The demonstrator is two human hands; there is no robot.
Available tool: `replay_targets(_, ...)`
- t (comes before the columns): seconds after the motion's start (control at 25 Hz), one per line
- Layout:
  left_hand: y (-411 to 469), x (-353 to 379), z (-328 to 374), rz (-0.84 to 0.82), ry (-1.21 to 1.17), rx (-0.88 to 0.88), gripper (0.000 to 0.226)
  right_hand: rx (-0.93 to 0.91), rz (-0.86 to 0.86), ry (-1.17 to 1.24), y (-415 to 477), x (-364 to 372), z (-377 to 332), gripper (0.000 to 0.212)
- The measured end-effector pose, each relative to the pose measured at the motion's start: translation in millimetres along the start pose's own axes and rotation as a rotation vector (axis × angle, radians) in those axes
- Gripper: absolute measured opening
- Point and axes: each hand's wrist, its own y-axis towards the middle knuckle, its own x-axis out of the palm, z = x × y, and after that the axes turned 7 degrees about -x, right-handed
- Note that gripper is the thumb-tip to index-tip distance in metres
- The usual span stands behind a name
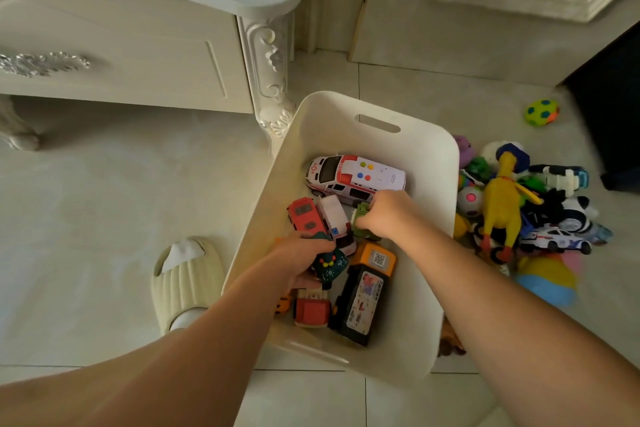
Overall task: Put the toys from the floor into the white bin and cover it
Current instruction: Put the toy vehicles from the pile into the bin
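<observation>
The white bin (429,163) stands on the tiled floor with both my hands inside it. My left hand (301,251) is closed on a dark green toy (329,265) low in the bin. My right hand (389,213) grips a small green toy vehicle (362,215) beside a white ambulance (353,177). A red bus (306,217), a red truck (311,310) and a black and orange truck (363,302) lie in the bin. Right of the bin a pile of toys rests on the floor, with a yellow rubber chicken (502,204) and a police car (554,239). No lid is visible.
A white ornate cabinet (114,69) with a carved leg (272,80) stands just left of the bin's far corner. A green spotted ball (542,112) lies apart at the far right near a dark object (613,107). My slippered foot (188,282) rests left of the bin.
</observation>
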Motion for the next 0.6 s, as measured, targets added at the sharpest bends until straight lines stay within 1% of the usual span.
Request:
replay_targets(0.08, 0.6, 1.4, -1.6, -0.005, 0.017, -0.009, 0.042, 0.064, 0.08, -0.016, 2.5, 1.5, -1.6, 0.045)
replay_targets(0.2, 3.8, -0.6, -2.6, 0.001, 0.023, -0.007, 0.032, 0.05, 0.101, -0.047, 8.1, 8.1, -1.9, 0.064)
replay_targets(0.32, 6.1, -2.2, -4.4, 0.014, 0.018, -0.002, 0.031, 0.066, 0.037, -0.028, 10.7, 14.3, -7.2, 0.072)
replay_targets(0.48, 7.3, -2.7, -7.4, 0.016, 0.037, -0.009, 0.035, 0.116, -0.157, -0.068, 18.2, -2.9, -8.6, 0.075)
replay_targets(0.56, 9.1, -3.9, -7.6, 0.02, 0.038, -0.004, 0.037, 0.132, -0.19, -0.084, 22.0, -3.5, -7.5, 0.079)
replay_targets(0.6, 10.3, -4.5, -7.3, 0.028, 0.034, -0.004, 0.039, 0.135, -0.172, -0.073, 24.6, 2.8, -7.2, 0.083)
